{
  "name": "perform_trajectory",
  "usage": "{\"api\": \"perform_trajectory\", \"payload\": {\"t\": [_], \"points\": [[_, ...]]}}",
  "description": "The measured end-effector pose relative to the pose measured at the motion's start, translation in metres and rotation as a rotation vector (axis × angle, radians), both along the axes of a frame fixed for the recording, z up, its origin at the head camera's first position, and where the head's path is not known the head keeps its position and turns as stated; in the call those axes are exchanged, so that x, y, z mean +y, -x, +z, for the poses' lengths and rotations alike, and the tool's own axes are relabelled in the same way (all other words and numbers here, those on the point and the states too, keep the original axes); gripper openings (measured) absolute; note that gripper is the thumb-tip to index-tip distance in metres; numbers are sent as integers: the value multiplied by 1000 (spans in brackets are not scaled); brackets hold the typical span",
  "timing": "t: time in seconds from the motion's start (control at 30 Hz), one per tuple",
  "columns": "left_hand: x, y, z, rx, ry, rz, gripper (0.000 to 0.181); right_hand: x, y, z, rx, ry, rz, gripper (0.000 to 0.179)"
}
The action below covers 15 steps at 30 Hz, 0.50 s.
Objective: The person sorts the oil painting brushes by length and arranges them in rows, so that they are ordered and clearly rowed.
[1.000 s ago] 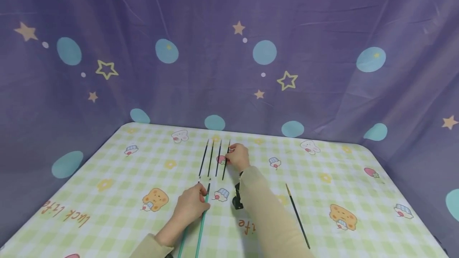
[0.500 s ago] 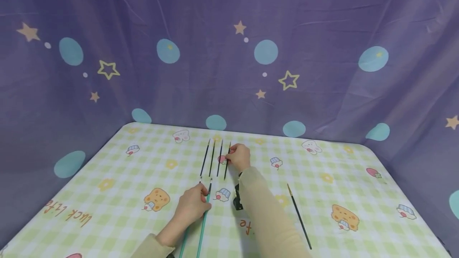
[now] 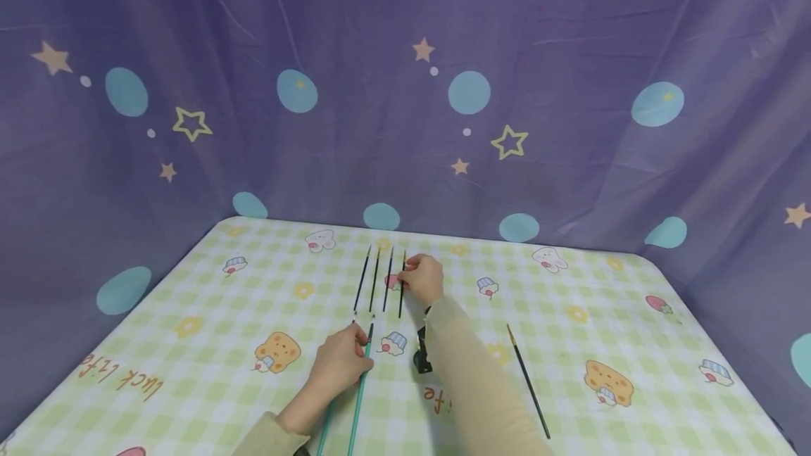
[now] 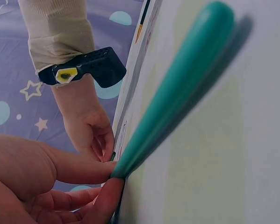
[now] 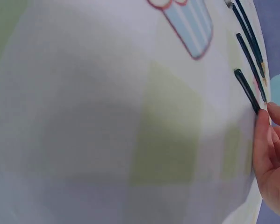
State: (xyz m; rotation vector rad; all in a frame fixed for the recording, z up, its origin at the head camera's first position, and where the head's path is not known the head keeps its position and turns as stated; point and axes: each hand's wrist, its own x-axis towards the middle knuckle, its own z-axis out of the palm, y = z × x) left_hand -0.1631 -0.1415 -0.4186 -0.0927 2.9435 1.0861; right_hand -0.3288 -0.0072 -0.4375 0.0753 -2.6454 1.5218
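Observation:
My left hand (image 3: pixel 338 361) pinches a teal-handled paintbrush (image 3: pixel 357 407) between thumb and finger; its handle (image 4: pixel 177 88) slants across the left wrist view. Another teal handle (image 3: pixel 325 428) lies to its left, partly hidden by the hand and wrist. Farther back, my right hand (image 3: pixel 423 279) pinches a thin dark paintbrush (image 3: pixel 400 301) near its bristle end. In the right wrist view, the butt of that dark handle (image 5: pixel 245 86) points away from the fingertips. To its left, three similar dark brushes (image 3: pixel 388 280) lie side by side, bristles toward the far edge.
A single dark-green paintbrush with golden bristles (image 3: pixel 529 389) lies apart, right of my right forearm. The checkered tablecloth (image 3: pixel 241 315) has printed bears and cupcakes. A purple curtain (image 3: pixel 380 146) hangs behind the table. A black wrist camera (image 4: pixel 90 67) sits on the right wrist.
The dark paintbrush in my right hand has turned slightly, its near end shifting right and its bristle end a little left. My left hand keeps its grip in place.

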Motion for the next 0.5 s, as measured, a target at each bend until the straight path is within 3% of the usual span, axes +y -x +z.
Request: {"api": "perform_trajectory", "payload": {"t": [0.5], "points": [[1,1,-1,4,-7,1,21,50,0,21,-58,-30,145,25]]}}
